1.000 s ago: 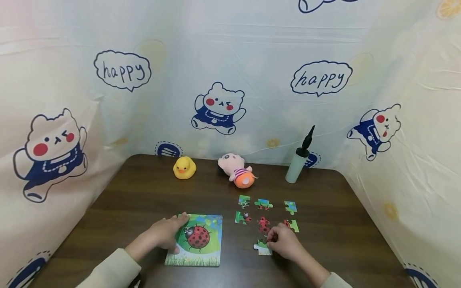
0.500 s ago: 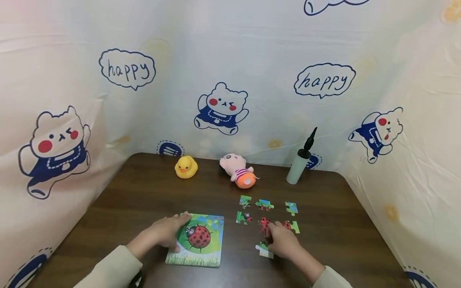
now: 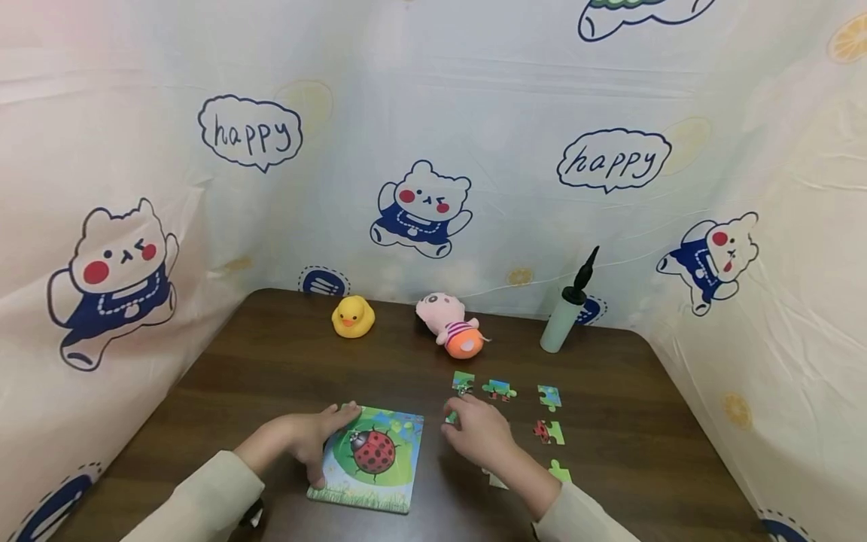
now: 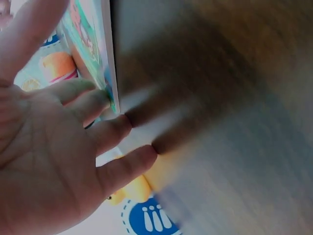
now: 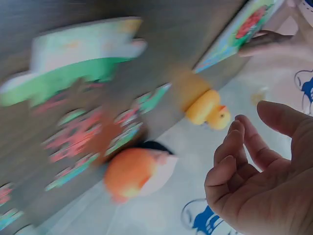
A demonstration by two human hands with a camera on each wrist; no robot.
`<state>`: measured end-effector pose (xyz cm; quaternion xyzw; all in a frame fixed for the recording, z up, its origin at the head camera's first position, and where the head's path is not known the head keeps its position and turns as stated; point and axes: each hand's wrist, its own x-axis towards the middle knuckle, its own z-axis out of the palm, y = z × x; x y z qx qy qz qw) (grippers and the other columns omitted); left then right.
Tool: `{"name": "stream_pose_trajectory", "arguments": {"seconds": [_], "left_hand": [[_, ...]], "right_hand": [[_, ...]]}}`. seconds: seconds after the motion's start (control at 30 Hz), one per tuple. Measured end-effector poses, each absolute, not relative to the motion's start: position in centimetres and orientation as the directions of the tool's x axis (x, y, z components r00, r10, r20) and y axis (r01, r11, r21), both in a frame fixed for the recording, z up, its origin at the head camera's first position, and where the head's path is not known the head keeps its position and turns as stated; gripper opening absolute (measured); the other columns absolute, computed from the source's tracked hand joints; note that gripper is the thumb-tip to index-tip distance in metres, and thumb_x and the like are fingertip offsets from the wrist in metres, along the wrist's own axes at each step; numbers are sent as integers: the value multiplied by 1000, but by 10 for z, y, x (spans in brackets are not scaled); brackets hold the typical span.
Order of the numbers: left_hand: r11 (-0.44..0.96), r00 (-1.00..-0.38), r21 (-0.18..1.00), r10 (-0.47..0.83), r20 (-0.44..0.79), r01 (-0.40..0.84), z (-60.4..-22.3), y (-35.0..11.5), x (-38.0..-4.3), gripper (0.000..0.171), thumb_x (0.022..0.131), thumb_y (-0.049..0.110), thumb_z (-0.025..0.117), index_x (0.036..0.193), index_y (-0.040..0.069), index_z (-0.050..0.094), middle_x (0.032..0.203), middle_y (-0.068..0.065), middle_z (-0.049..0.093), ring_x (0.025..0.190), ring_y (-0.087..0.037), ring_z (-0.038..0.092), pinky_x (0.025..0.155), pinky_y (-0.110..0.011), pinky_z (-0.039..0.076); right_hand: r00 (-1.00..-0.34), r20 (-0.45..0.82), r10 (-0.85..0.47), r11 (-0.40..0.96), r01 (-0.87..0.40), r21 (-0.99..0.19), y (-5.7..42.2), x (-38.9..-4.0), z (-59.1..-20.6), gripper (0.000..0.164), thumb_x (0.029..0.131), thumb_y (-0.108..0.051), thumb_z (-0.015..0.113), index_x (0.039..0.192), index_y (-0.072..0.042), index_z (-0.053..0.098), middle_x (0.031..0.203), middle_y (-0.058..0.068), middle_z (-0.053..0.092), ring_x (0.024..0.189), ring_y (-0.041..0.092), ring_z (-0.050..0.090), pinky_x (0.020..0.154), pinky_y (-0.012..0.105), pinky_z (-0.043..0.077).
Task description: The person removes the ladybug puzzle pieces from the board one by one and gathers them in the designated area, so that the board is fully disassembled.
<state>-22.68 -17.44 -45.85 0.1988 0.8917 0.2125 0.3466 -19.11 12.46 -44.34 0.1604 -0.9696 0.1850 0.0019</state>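
Observation:
My left hand (image 3: 308, 438) spreads its fingers along the left side of the square ladybug puzzle board (image 3: 400, 470); in the left wrist view the fingertips rest at its edge and on the table. To the right, my right hand (image 3: 484, 435) hovers over the loose jigsaw pieces, fingers loosely bent. Its fingertips are close over a green piece (image 3: 451, 416) in the left column. Nothing shows between thumb and fingers in the right wrist view. Under the hand and forearm, a white-and-green piece (image 3: 497, 482) is partly hidden; the red middle piece (image 5: 73, 139) shows in the right wrist view.
More jigsaw pieces lie around: a top-left one (image 3: 463, 382), a top-middle one (image 3: 499, 388), a top-right one (image 3: 549, 397) and a red-green one (image 3: 549, 431). Along the back stand a yellow duck (image 3: 353, 316), a pink plush toy (image 3: 450, 324) and a pale green hand pump (image 3: 564, 324).
My right hand has moved left and away from me, from the bottom and middle pieces to the left column. A green piece at bottom right has come into view. The left hand stays at the board.

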Motion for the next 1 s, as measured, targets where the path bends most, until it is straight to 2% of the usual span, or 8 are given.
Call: {"name": "stream_pose_trajectory", "arguments": {"seconds": [0.2, 0.33, 0.43, 0.5, 0.6, 0.7, 0.77, 1.0], "left_hand": [[847, -716, 483, 478, -509, 221, -459, -176, -224, 119, 56, 8, 89, 151, 12, 17, 158, -9, 11, 143, -35, 7, 106, -57, 23], [836, -719, 490, 498, -484, 249, -462, -173, -224, 119, 57, 9, 89, 151, 9, 15, 158, -11, 9, 143, -36, 8, 108, -53, 22], [826, -722, 490, 517, -461, 278, -465, -170, -225, 122, 56, 12, 90, 150, 4, 12, 157, -15, 5, 142, -38, 8, 108, -52, 24], [831, -731, 475, 513, -449, 291, -466, -169, -226, 124, 55, 16, 90, 150, 1, 12, 157, -17, 5, 142, -39, 7, 108, -54, 22], [843, -750, 441, 501, -433, 309, -466, -170, -227, 126, 53, 23, 92, 148, -2, 14, 156, -20, 7, 142, -40, 8, 108, -58, 19], [841, -749, 438, 505, -428, 317, -468, -173, -229, 126, 52, 28, 92, 148, -4, 16, 155, -21, 10, 141, -41, 9, 108, -60, 16], [836, -737, 445, 516, -437, 321, -469, -176, -230, 127, 53, 32, 92, 148, -4, 16, 155, -22, 9, 141, -41, 8, 108, -60, 15], [847, -708, 388, 521, -476, 363, -471, -187, -228, 135, 52, 47, 89, 150, 0, 9, 156, -20, 2, 142, -40, 5, 106, -63, 14]], "right_hand": [[-895, 50, -444, 845, -436, -309, 70, -201, -452, 10, 82, -26, 69, 89, -21, 73, 77, -9, 60, 62, 3, 50, 50, 22, 38], [-846, 4, -533, 816, -516, -261, 36, -202, -461, 9, 81, -28, 68, 86, -26, 76, 74, -14, 64, 64, -1, 50, 49, 21, 37], [-808, -29, -588, 792, -569, -222, 18, -201, -466, 7, 80, -27, 68, 77, -25, 74, 61, -16, 58, 57, -2, 46, 46, 20, 36], [-788, -59, -613, 782, -594, -191, 10, -201, -468, 13, 80, -29, 69, 69, -21, 70, 57, -12, 55, 54, 2, 44, 44, 21, 35], [-783, -132, -608, 793, -591, -147, 1, -200, -471, 20, 79, -42, 71, 80, -22, 71, 73, -11, 62, 67, 4, 54, 53, 23, 43], [-779, -198, -595, 803, -585, -111, -3, -198, -474, 46, 71, -57, 73, 104, -26, 68, 103, -9, 64, 93, 8, 59, 70, 29, 49], [-776, -208, -596, 802, -590, -97, -5, -195, -477, 60, 66, -62, 74, 114, -28, 63, 114, -8, 60, 103, 11, 58, 78, 31, 49], [-777, -197, -598, 801, -584, -129, -12, -191, -480, 62, 63, -60, 78, 111, -28, 57, 110, -7, 57, 100, 11, 56, 79, 30, 47]]}}
